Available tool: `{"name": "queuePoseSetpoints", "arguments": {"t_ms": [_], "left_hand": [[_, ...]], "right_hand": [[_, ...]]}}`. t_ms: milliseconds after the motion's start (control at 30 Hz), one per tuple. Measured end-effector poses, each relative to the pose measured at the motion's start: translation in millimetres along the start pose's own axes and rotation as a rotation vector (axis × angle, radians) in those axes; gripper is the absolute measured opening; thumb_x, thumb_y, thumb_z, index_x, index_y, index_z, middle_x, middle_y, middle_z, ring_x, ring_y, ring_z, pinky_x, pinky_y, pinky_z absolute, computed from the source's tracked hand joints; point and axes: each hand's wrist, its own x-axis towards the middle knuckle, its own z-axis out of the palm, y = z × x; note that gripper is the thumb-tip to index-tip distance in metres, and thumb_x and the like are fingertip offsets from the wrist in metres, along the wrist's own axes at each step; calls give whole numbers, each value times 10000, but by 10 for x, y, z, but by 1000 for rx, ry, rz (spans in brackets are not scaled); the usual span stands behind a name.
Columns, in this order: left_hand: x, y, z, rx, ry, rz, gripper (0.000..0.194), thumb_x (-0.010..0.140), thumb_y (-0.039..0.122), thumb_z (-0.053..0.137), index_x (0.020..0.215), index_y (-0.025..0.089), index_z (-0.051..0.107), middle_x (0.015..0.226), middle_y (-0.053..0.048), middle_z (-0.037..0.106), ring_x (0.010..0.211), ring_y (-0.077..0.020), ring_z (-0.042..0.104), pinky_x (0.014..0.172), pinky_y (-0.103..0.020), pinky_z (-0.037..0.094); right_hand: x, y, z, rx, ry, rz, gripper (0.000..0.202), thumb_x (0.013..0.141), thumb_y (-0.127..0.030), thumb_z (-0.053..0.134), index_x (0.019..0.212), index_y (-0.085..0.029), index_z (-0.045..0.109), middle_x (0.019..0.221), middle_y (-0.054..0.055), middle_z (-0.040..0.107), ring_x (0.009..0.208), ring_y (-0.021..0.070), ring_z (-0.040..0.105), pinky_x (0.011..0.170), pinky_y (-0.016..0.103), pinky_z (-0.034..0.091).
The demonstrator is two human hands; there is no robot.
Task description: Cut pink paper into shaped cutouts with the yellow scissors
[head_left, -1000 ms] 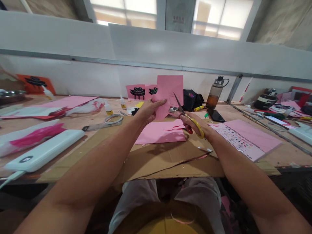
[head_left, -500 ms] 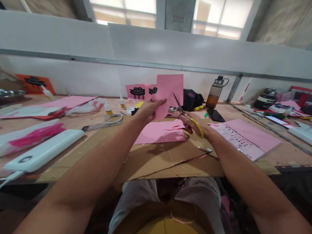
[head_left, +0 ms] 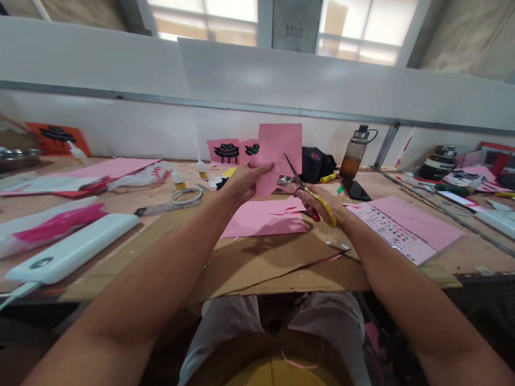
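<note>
Head view: left fingers pinch the pink sheet, mostly above them; right fingers curl round scissors.

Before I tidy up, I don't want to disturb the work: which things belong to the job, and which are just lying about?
Job, it seems:
raised pink sheet, in the left hand
scissors, in the right hand
cardboard below them

Likely just lying about:
bottle
phone
white device with cord

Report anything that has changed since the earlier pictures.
Nothing visibly changed: nothing was taken hold of or let go. The left hand still holds up the pink sheet, and the right hand still holds the scissors beside it.
</note>
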Motion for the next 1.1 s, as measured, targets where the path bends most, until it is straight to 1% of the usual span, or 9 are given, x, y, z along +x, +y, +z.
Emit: {"name": "queuePoseSetpoints", "arguments": {"t_ms": [100, 200, 333, 500, 700, 833, 900, 1000, 1100], "left_hand": [[6, -5, 1, -2, 4, 2, 260, 651, 167, 862, 860, 135, 711, 865, -91, 764, 842, -193, 726, 863, -321, 590], [12, -7, -4, 5, 4, 2, 280, 651, 166, 862, 879, 129, 704, 878, -95, 763, 835, -191, 727, 862, -323, 592], [10, -1, -10, 5, -7, 5, 282, 638, 170, 869, 856, 132, 694, 851, -84, 760, 820, -192, 724, 848, -330, 600], [6, 7, -9, 28, 4, 5, 277, 633, 186, 872, 831, 141, 683, 836, -81, 753, 836, -203, 720, 838, -336, 597], [48, -19, -52, 38, -32, -3, 319, 626, 204, 877, 874, 131, 690, 897, -90, 749, 827, -184, 707, 836, -323, 586], [65, -2, -96, 80, -42, -6, 295, 634, 218, 877, 844, 141, 685, 860, -74, 744, 790, -173, 700, 816, -309, 584], [63, 22, -114, 108, -64, -13, 297, 646, 227, 870, 867, 142, 690, 876, -77, 746, 797, -181, 705, 832, -331, 584], [50, 66, -129, 151, -89, -18, 324, 653, 235, 862, 911, 127, 697, 916, -106, 752, 836, -215, 718, 866, -382, 583], [30, 108, -131, 186, -71, -21, 347, 643, 230, 865, 931, 120, 706, 950, -125, 758, 852, -231, 725, 876, -401, 587]], "right_hand": [[19, 17, 11, 7, 10, 18, 396, 932, -578, 486, 875, -190, 536, 650, 13, 536, 508, 134, 462, 529, 304, 423], [36, 32, 18, 14, 20, 27, 391, 924, -581, 493, 872, -195, 539, 639, 8, 534, 505, 138, 471, 523, 297, 433], [45, 31, 16, 22, 26, 53, 396, 903, -594, 517, 878, -201, 557, 625, 8, 538, 513, 153, 488, 523, 298, 451], [48, 38, 6, 31, 11, 50, 408, 884, -607, 530, 913, -201, 567, 622, 1, 534, 502, 143, 458, 499, 282, 425], [48, 36, 2, 0, 18, 66, 462, 874, -617, 521, 976, -171, 588, 656, 9, 556, 551, 156, 505, 581, 295, 451], [-22, -54, -14, -2, -25, 21, 475, 890, -623, 488, 998, -171, 587, 632, -15, 521, 508, 131, 452, 558, 284, 422], [-59, -97, -28, -17, -58, -22, 471, 896, -627, 474, 987, -177, 582, 640, -20, 510, 505, 124, 434, 545, 278, 399], [-83, -120, -45, -56, -90, -74, 474, 903, -637, 443, 941, -182, 570, 645, -17, 502, 541, 134, 445, 563, 284, 385], [-72, -108, -53, -90, -115, -108, 481, 899, -654, 420, 891, -190, 549, 637, -19, 485, 564, 143, 440, 589, 294, 387]]}}
